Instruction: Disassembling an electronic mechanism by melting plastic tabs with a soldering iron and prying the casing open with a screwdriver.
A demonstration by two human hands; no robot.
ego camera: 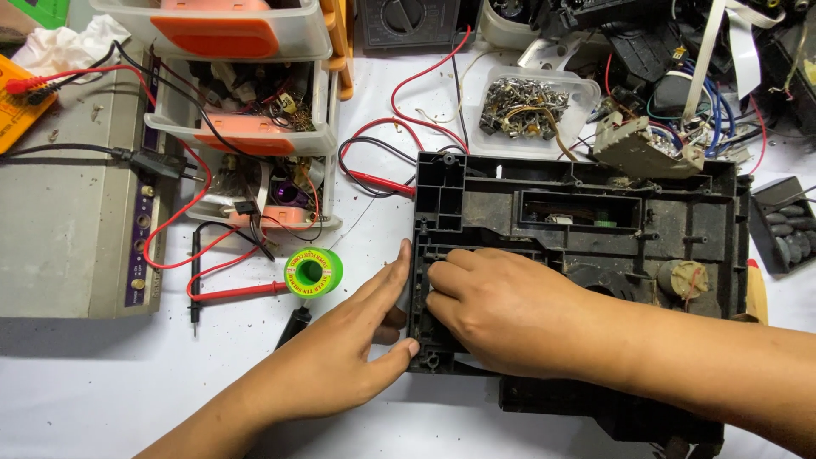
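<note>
Bracing the black plastic chassis (578, 221) near the table's front edge, you are pressing your left hand (344, 353) flat, fingers open, against its left end while your right hand (510, 314) is curling its fingers loosely onto it, gripping nothing.

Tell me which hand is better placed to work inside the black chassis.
Right, probably. The right hand already lies over the black plastic chassis, fingers curled into its left end. The left hand only braces the chassis's outer left edge from the white table.
</note>
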